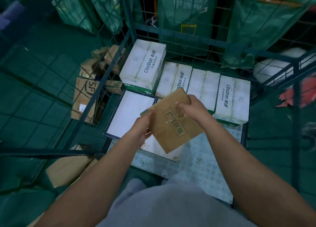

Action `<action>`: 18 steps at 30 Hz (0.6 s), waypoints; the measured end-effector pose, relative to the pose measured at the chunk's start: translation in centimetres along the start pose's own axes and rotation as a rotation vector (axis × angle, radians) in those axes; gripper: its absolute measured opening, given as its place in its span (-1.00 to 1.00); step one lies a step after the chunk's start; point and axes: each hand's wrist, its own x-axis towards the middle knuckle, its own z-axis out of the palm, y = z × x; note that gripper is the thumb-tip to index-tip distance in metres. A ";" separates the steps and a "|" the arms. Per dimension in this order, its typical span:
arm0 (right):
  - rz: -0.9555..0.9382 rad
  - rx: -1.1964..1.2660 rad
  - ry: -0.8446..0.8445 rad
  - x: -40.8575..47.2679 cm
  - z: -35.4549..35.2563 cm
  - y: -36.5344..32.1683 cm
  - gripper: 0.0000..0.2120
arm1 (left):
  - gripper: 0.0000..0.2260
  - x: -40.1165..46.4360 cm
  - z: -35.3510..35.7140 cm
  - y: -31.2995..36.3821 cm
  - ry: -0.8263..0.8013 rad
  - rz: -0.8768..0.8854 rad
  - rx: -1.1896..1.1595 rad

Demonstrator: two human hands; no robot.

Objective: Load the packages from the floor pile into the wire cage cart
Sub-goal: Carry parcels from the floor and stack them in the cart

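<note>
Head view, looking down into the wire cage cart (130, 44) at centre frame.

Both hands hold a small brown cardboard box (172, 122), tilted, just above the cart floor (205, 160). Left hand (143, 124) grips the box's lower-left edge, fingers curled under it, thumb along the side. Right hand (191, 103) grips the upper-right corner, fingers clamped over the far edge, thumb flat on the top face. Clear tape and a dashed printed rectangle with characters show on the box top.

Already in the cart: a row of white "Cestbon" cartons (232, 100) along the far side, centre to right of frame, touching one another; one more white Cestbon carton (143, 66) stacked at the upper-left corner of the load. A flat white-topped package with a dark rim (130, 114) lies left of the held box. A pale package (164, 148) sits directly beneath the held box, partly hidden.

Outside the cart, left of frame: brown cardboard boxes (85, 97) piled on the floor against the mesh; another brown box (68, 170) at lower left. Green sacks (184, 13) hang behind the cart, top of frame.
</note>
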 end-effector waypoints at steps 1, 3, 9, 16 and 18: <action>-0.001 -0.002 -0.007 1.3 -0.3 -0.2 -0.57 | -0.73 1.1 0.3 0.5 -0.001 -0.031 -0.029; -0.022 -0.033 -0.020 3.4 -0.6 -0.6 -0.63 | -0.68 2.7 0.7 1.0 -0.001 -0.070 -0.104; -0.060 -0.212 -0.010 12.2 -1.0 -2.6 -0.55 | -0.73 10.0 2.8 3.8 -0.025 -0.183 -0.289; -0.171 -0.468 0.116 23.9 -1.8 -6.1 -0.22 | -0.69 21.3 6.0 9.5 -0.052 -0.135 -0.743; -0.257 -0.520 0.175 26.9 -0.9 -6.2 -0.27 | -0.68 25.6 6.6 10.3 -0.049 -0.098 -0.759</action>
